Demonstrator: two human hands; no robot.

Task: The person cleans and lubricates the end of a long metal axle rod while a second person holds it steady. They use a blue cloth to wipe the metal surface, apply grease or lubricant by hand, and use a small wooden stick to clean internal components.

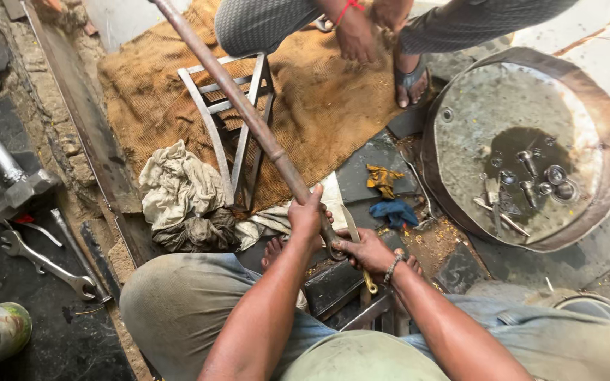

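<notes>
A long rusty steel rod [238, 99] runs from the top of the view down to my lap. My left hand [306, 216] is wrapped around its lower part. My right hand [366, 250] grips the rod's bottom end, just below the left, with a beaded bracelet on that wrist. A yellow-handled tool [363, 262] lies under my right hand; I cannot tell whether the hand holds it. My bare foot [274, 250] shows beneath the left arm. The rod passes over a small grey metal frame stool [229, 130] standing on brown burlap [326, 106].
Another person squats at the top, a hand [356, 37] down by a sandalled foot [411, 79]. A drum lid [524, 144] at right holds oily liquid with bolts and nuts. Rags [181, 194] lie left of me. A sledgehammer [19, 190] and spanners [47, 264] lie far left.
</notes>
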